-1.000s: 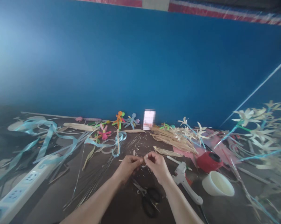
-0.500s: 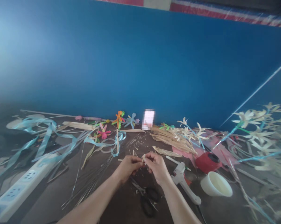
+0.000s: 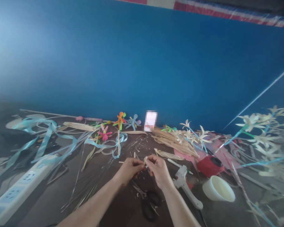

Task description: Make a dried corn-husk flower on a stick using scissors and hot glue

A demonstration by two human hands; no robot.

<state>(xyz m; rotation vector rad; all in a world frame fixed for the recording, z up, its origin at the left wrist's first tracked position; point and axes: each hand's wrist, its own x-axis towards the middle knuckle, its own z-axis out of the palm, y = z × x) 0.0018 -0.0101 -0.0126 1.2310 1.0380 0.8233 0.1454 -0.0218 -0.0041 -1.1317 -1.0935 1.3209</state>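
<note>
Over the middle of the dark table (image 3: 123, 205), my left hand (image 3: 130, 170) and my right hand (image 3: 158, 168) meet fingertip to fingertip. Both are closed in a pinch on a small pale piece of husk (image 3: 145, 160), largely covered by the fingers. Its exact shape is too small to tell. Below the hands lie black-handled scissors (image 3: 149, 206), blades pointing up and left. A white glue gun (image 3: 184, 183) rests to the right of my right wrist. Dried corn husks (image 3: 172, 141) are piled beyond my right hand, and thin wires (image 3: 92, 179) spread out left of my left hand.
A white cup (image 3: 218, 189) and a red container (image 3: 210, 165) stand at right, near pale husk flowers (image 3: 250, 123) on blue stems. At left are a power strip (image 3: 19, 186) and light-blue ribbon (image 3: 46, 138). Pipe-cleaner figures (image 3: 120, 119) line the blue wall (image 3: 142, 63).
Both hands stay in nearly the same place, still pinching the small pale piece, which shows slightly differently between the fingertips. The view has shifted very slightly.
</note>
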